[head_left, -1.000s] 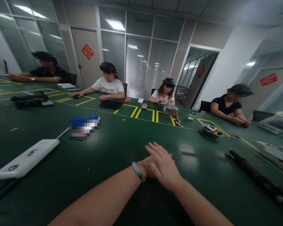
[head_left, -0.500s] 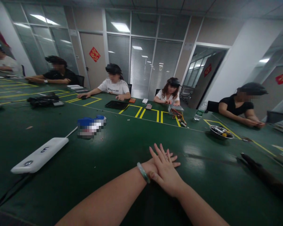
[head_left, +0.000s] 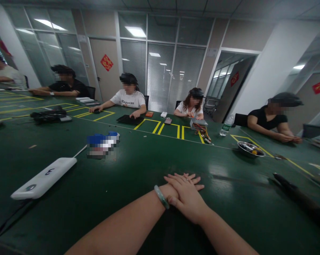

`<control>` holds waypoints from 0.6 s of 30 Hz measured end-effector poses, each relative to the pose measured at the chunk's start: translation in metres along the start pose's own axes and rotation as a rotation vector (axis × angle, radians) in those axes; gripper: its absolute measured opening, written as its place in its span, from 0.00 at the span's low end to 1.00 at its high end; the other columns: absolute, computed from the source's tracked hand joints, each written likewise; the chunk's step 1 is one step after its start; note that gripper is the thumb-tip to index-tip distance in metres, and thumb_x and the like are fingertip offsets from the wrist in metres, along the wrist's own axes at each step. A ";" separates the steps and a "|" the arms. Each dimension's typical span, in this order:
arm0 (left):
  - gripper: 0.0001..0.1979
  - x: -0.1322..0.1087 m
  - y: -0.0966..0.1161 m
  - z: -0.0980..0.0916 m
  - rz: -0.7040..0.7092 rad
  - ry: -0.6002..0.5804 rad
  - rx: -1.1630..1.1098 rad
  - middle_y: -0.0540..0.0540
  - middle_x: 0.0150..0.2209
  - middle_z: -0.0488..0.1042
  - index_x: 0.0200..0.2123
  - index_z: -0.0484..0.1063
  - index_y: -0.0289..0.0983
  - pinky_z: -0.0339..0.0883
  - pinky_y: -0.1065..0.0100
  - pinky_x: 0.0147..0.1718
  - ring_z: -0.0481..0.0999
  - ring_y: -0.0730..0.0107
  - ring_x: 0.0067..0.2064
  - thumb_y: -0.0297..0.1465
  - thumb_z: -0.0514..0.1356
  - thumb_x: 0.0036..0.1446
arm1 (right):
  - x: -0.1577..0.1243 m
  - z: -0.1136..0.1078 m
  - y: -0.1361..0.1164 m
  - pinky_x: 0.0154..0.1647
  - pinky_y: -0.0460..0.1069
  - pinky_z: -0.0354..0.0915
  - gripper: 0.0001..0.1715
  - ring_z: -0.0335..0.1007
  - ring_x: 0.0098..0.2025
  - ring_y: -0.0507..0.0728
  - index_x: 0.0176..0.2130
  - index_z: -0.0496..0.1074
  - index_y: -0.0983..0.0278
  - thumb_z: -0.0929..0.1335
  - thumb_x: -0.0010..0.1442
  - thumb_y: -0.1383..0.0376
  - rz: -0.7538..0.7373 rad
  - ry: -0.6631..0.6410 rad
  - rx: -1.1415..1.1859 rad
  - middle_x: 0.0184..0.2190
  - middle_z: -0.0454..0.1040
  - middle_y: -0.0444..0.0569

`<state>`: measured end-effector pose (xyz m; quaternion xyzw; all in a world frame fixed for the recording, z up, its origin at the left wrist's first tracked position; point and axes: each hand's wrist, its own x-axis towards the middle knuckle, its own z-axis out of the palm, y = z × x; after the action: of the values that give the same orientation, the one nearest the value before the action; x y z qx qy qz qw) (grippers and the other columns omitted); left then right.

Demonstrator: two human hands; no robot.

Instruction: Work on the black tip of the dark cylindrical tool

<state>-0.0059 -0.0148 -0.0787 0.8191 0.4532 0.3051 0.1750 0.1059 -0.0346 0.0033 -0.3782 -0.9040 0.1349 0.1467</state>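
Note:
My left hand (head_left: 197, 181) lies flat on the green table (head_left: 138, 170), palm down, with its fingertips spread toward the right. Around its wrist is a pale-green bangle (head_left: 162, 197). Across the back of it rests my right hand (head_left: 187, 196), fingers stretched out and lying over the left hand, which it partly hides. The right thumb sits close to the bangle. Neither hand holds an object.
On the left lies a white power bank (head_left: 46, 177) with a cable, beside a blurred blue-and-white item (head_left: 102, 144). To the right are a metal bowl (head_left: 251, 149), a water bottle (head_left: 227, 125) and a long black object (head_left: 298, 194). Several people sit along the far side.
My right hand's fingers have come down from a raised, spread pose onto the back of my left hand. Across the table, a person's hand has moved onto a black flat object.

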 end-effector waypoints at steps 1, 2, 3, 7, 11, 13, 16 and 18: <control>0.48 0.001 0.003 0.003 0.007 0.039 -0.023 0.61 0.68 0.48 0.66 0.18 0.51 0.40 0.42 0.66 0.39 0.51 0.70 0.35 0.50 0.51 | 0.000 0.000 0.000 0.66 0.65 0.39 0.32 0.51 0.64 0.64 0.63 0.58 0.51 0.63 0.64 0.47 0.002 0.011 0.007 0.62 0.61 0.45; 0.48 0.002 0.005 0.004 0.016 0.069 -0.035 0.60 0.67 0.51 0.67 0.19 0.50 0.42 0.42 0.66 0.41 0.49 0.69 0.34 0.50 0.50 | 0.000 0.000 -0.001 0.66 0.65 0.39 0.31 0.52 0.63 0.64 0.62 0.60 0.52 0.63 0.64 0.47 0.004 0.021 0.014 0.60 0.63 0.45; 0.48 0.002 0.007 0.005 0.022 0.086 -0.035 0.58 0.66 0.53 0.67 0.21 0.49 0.43 0.44 0.66 0.43 0.49 0.69 0.34 0.50 0.50 | 0.001 0.000 -0.001 0.66 0.64 0.40 0.29 0.54 0.62 0.64 0.61 0.62 0.52 0.64 0.64 0.47 0.006 0.030 0.018 0.58 0.65 0.46; 0.44 0.003 0.007 -0.001 -0.031 0.018 0.068 0.50 0.60 0.61 0.69 0.35 0.44 0.44 0.52 0.67 0.48 0.48 0.67 0.35 0.48 0.50 | 0.002 0.000 -0.003 0.64 0.61 0.45 0.25 0.59 0.57 0.63 0.56 0.67 0.54 0.65 0.63 0.48 0.008 0.059 0.030 0.53 0.68 0.47; 0.36 0.005 0.006 -0.009 -0.117 -0.095 0.145 0.49 0.57 0.64 0.67 0.48 0.46 0.42 0.53 0.67 0.53 0.45 0.65 0.38 0.46 0.53 | 0.003 0.001 -0.003 0.62 0.59 0.48 0.24 0.61 0.53 0.62 0.51 0.69 0.56 0.66 0.62 0.47 -0.002 0.084 0.035 0.49 0.70 0.47; 0.34 0.010 0.007 -0.010 -0.099 -0.136 0.140 0.51 0.58 0.63 0.66 0.51 0.49 0.40 0.51 0.67 0.53 0.44 0.65 0.41 0.47 0.54 | 0.004 0.002 -0.003 0.61 0.59 0.50 0.24 0.62 0.52 0.62 0.49 0.70 0.57 0.65 0.61 0.45 0.005 0.096 0.027 0.48 0.70 0.48; 0.31 0.021 0.010 -0.011 0.035 -0.211 0.134 0.55 0.60 0.62 0.64 0.55 0.54 0.39 0.47 0.66 0.51 0.42 0.66 0.44 0.49 0.55 | 0.006 0.002 0.000 0.60 0.59 0.52 0.25 0.63 0.52 0.62 0.49 0.70 0.58 0.65 0.62 0.45 -0.005 0.094 0.051 0.47 0.71 0.49; 0.29 0.029 0.011 -0.013 0.129 -0.242 0.134 0.55 0.62 0.61 0.62 0.58 0.54 0.40 0.47 0.66 0.51 0.44 0.66 0.45 0.50 0.57 | 0.007 0.000 0.008 0.60 0.59 0.53 0.24 0.63 0.53 0.62 0.51 0.70 0.57 0.63 0.64 0.46 -0.059 0.065 0.101 0.49 0.71 0.48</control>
<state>0.0034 0.0040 -0.0528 0.8871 0.3947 0.1837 0.1532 0.1064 -0.0245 0.0012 -0.3478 -0.9015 0.1637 0.1988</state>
